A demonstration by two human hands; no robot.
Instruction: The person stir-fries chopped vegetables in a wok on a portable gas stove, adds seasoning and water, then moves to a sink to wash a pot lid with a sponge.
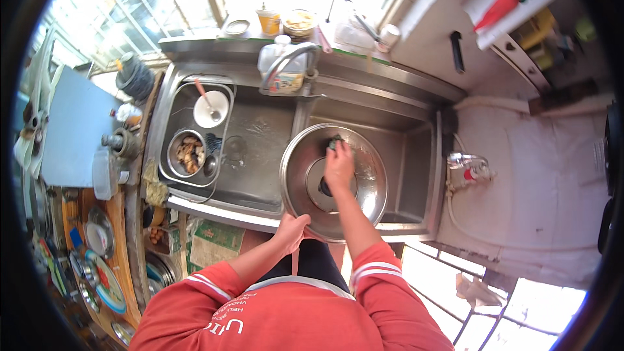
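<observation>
A large round stainless steel lid (304, 165), wet and shiny, spans the divider and the right sink basin (414, 170). At its middle shows a dark knob, partly covered by my right wrist. My left hand (292, 231) grips the lid's near left rim, thumb on top. Higher on the lid's surface, my right hand (340, 163) presses a small dark green scouring pad (335, 142) under its fingertips.
The left basin (263, 156) holds a wire-rimmed tray (168, 156) with a white bowl and spoon (207, 116), and a metal bowl of food pieces (187, 156). A curved faucet (287, 58) stands behind the divider, before a plastic jug (287, 83). Jars (299, 24) line the windowsill.
</observation>
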